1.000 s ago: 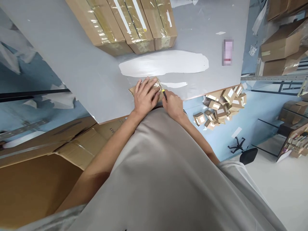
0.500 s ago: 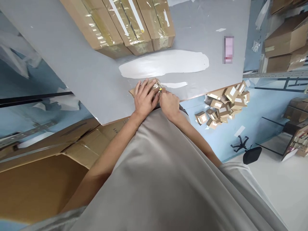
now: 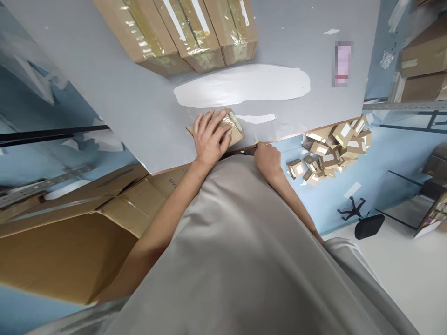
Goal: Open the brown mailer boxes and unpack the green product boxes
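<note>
My left hand (image 3: 209,142) lies spread over a small cardboard box (image 3: 235,135) at the near edge of the grey table. Its fingers are apart across the taped top, covering much of the box. To the right of the box, at the table edge, my right hand (image 3: 268,160) is closed around a utility knife (image 3: 256,143). Only the yellow front and thin tip of the knife show; the hand hides the rest. The knife is apart from the box.
Large taped cartons (image 3: 195,42) stand at the back of the table (image 3: 139,116). A long white patch (image 3: 244,86) lies before them, with a blurred pink item (image 3: 342,63) at right. Small boxes (image 3: 331,149) are heaped beyond the edge. A big open carton (image 3: 66,251) stands lower left.
My right hand has moved right with the knife, away from the box, uncovering the box's right end. My left hand stays on the box. The view has shifted slightly.
</note>
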A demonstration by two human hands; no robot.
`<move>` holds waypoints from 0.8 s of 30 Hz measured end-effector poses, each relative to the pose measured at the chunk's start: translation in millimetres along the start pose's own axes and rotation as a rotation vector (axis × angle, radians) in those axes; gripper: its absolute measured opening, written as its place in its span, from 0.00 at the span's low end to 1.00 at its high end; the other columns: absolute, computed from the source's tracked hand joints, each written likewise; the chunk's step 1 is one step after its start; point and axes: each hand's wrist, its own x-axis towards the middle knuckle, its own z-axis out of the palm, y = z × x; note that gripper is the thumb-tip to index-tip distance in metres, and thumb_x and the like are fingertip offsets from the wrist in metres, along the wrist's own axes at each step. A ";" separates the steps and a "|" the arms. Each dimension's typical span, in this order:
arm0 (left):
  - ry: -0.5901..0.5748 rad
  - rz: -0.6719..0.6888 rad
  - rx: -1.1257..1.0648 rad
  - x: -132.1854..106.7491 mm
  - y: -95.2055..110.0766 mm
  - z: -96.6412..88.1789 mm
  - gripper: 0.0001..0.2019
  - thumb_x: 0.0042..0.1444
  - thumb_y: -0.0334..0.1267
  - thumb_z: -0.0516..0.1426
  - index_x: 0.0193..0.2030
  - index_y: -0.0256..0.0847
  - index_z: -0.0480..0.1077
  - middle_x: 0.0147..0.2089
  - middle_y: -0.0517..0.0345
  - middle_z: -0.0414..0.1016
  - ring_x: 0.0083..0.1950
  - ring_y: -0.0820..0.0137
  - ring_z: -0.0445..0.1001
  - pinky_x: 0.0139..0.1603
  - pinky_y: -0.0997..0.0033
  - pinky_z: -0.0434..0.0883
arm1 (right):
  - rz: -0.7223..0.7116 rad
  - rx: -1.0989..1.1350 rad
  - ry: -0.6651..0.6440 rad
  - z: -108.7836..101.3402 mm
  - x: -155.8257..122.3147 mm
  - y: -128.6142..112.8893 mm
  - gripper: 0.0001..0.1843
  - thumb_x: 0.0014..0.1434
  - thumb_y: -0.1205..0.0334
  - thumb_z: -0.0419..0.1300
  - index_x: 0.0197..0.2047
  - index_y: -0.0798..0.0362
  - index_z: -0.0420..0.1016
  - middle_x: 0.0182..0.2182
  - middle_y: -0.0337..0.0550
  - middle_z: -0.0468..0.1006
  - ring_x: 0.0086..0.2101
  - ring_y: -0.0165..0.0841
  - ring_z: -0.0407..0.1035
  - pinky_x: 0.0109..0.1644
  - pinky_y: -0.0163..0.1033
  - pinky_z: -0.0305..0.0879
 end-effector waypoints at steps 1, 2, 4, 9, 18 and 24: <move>-0.002 -0.002 0.003 -0.7 -0.1 0.4 0.22 0.78 0.64 0.61 0.63 0.55 0.84 0.84 0.55 0.78 0.92 0.41 0.63 0.96 0.24 0.43 | -0.011 0.015 0.028 -1.6 -2.6 1.0 0.22 0.85 0.70 0.51 0.70 0.56 0.83 0.61 0.66 0.91 0.60 0.50 0.88 0.63 0.47 0.83; -0.002 -0.004 0.008 -1.3 -0.3 0.7 0.22 0.79 0.64 0.60 0.63 0.55 0.84 0.84 0.55 0.77 0.92 0.42 0.63 0.96 0.24 0.43 | -0.047 0.035 0.055 -4.1 -5.7 0.4 0.22 0.87 0.67 0.51 0.73 0.55 0.81 0.61 0.64 0.91 0.61 0.50 0.88 0.63 0.48 0.83; 0.001 -0.003 0.028 -2.3 -1.3 1.4 0.22 0.80 0.64 0.59 0.63 0.53 0.83 0.84 0.56 0.77 0.92 0.45 0.63 0.96 0.26 0.43 | -0.153 0.079 0.084 -9.9 -10.8 -3.8 0.22 0.88 0.63 0.51 0.75 0.53 0.79 0.63 0.60 0.90 0.61 0.50 0.87 0.64 0.49 0.82; 0.022 -0.005 0.061 -2.8 -4.3 3.7 0.21 0.80 0.63 0.58 0.62 0.55 0.83 0.84 0.57 0.78 0.92 0.49 0.64 0.97 0.29 0.44 | -0.258 0.107 0.058 -16.9 -5.9 -12.9 0.23 0.87 0.65 0.51 0.77 0.54 0.76 0.66 0.59 0.89 0.63 0.49 0.86 0.66 0.47 0.80; 0.018 -0.028 0.100 -2.4 -3.1 2.5 0.23 0.80 0.65 0.56 0.62 0.55 0.83 0.84 0.57 0.78 0.92 0.51 0.63 0.97 0.33 0.44 | -0.281 0.103 0.060 -21.5 5.7 -7.5 0.25 0.87 0.65 0.49 0.78 0.56 0.75 0.64 0.62 0.90 0.63 0.51 0.86 0.68 0.50 0.79; -0.045 -0.080 0.095 -0.7 -0.3 -1.6 0.28 0.81 0.70 0.51 0.63 0.53 0.81 0.87 0.58 0.74 0.95 0.53 0.57 0.97 0.33 0.39 | -0.289 0.098 0.051 -27.7 19.5 -14.2 0.24 0.87 0.67 0.48 0.75 0.57 0.78 0.61 0.62 0.91 0.63 0.50 0.86 0.69 0.51 0.80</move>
